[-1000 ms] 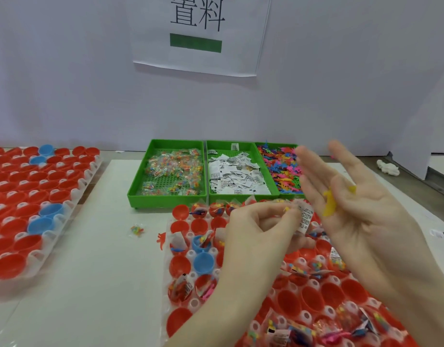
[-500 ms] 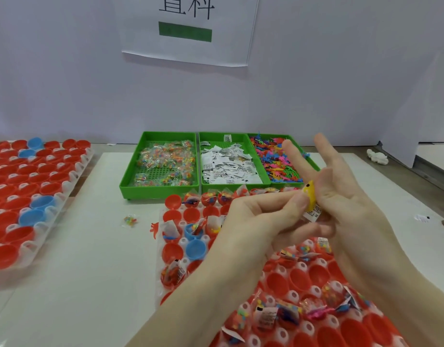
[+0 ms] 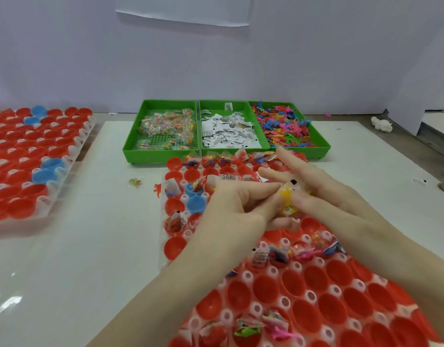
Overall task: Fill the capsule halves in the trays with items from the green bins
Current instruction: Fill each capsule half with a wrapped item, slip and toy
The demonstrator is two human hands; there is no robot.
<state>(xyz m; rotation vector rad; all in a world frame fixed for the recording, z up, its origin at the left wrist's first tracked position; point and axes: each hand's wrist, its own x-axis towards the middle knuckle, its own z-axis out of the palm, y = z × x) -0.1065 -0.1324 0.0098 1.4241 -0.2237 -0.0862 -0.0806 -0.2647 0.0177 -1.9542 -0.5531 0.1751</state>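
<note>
Toy (image 3: 285, 199), yellow, rubbery, paper-tagged

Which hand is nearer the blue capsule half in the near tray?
Left. The left hand sits just right of the blue capsule half, pinching the yellow toy. The right hand lies farther right, beyond the left hand.

Three bins (image 3: 226, 128) sit side by side at the back of your table (image 3: 91, 246). Near tray (image 3: 303, 284) lies right in front of them, under your hands. Second tray (image 3: 33, 161) is off to your left, well apart.
</note>
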